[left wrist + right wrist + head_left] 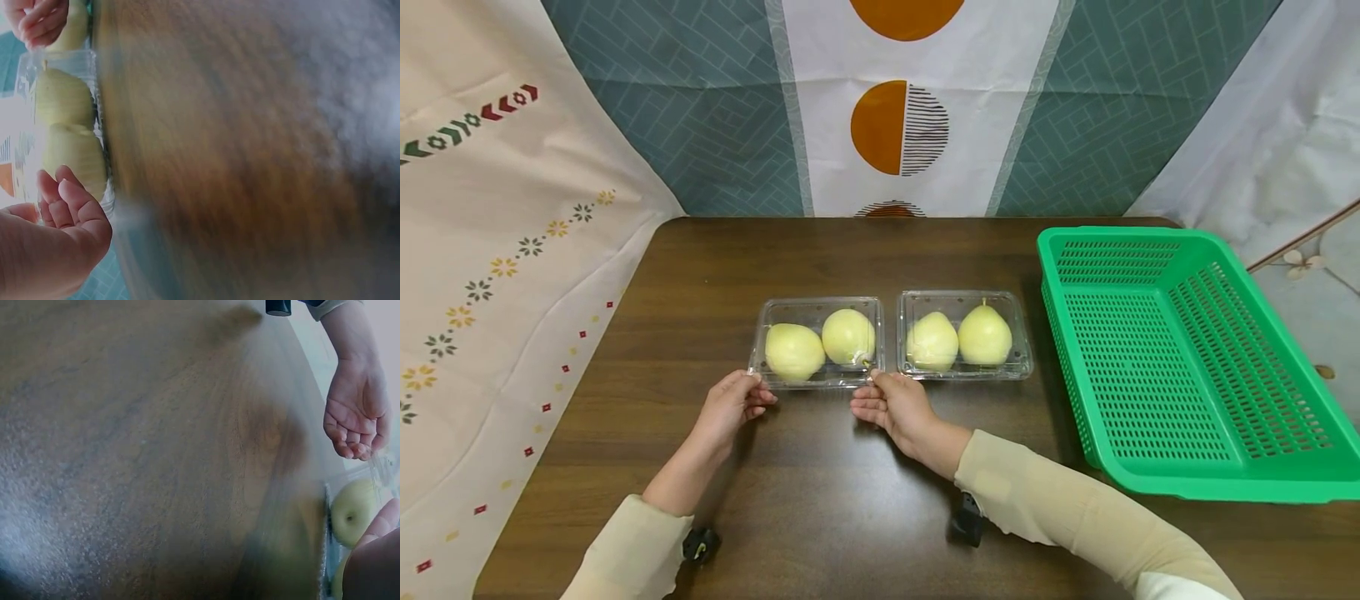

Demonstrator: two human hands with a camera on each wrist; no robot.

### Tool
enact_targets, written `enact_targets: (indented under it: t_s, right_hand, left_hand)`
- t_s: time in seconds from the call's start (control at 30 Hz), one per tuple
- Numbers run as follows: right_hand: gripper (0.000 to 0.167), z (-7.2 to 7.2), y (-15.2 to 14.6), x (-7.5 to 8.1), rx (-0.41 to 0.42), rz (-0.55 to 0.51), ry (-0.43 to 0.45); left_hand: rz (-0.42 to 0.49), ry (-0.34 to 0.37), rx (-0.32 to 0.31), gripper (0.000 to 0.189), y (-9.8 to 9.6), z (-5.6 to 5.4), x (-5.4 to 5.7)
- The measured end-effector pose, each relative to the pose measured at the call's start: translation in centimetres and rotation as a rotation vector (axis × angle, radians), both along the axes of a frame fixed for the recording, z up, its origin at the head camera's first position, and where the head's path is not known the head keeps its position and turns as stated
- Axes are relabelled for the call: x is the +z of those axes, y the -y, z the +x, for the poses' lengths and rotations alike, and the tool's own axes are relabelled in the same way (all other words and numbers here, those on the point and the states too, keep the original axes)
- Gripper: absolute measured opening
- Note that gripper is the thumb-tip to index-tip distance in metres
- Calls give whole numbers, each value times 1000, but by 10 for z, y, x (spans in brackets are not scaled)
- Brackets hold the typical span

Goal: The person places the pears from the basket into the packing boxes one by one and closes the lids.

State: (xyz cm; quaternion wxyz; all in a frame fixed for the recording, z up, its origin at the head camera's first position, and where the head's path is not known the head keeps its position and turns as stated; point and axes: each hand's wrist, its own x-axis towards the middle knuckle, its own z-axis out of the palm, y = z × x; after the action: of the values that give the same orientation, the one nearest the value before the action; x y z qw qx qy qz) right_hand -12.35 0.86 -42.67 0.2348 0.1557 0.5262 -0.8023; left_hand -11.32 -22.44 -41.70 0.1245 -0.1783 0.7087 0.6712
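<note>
A clear plastic clamshell box (808, 308) with two pale yellow pears (794, 352) inside sits near the middle of the table. My left hand (730, 406) pinches its near left corner, thumb on top and the other fingers loosely curled below. At the near right corner my right hand (904, 412) pinches the rim between thumb and fingers. The left wrist view shows the left hand (62, 231) beside the box. Just to the right, a second clear box (1018, 362) holds two more pears (985, 336), its lid down.
A green perforated plastic basket (1075, 379) stands at the right of the brown wooden table (835, 517). Patterned cloth (722, 125) hangs behind the table, and a cream cloth (497, 217) drapes along its left side.
</note>
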Motion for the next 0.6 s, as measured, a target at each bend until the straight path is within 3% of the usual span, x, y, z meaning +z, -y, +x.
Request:
enact_targets:
  t_s: [0.33, 0.5, 0.6]
  right_hand:
    - [23, 1, -2, 1, 20, 7, 12]
    - [33, 1, -8, 6, 100, 48, 37]
    - [40, 1, -13, 12, 169, 92, 44]
  left_hand:
    - [-21, -4, -20, 25, 0, -1, -3]
    - [-76, -16, -32, 24, -1, -1, -1]
    - [-171, -32, -64, 25, 0, -1, 2]
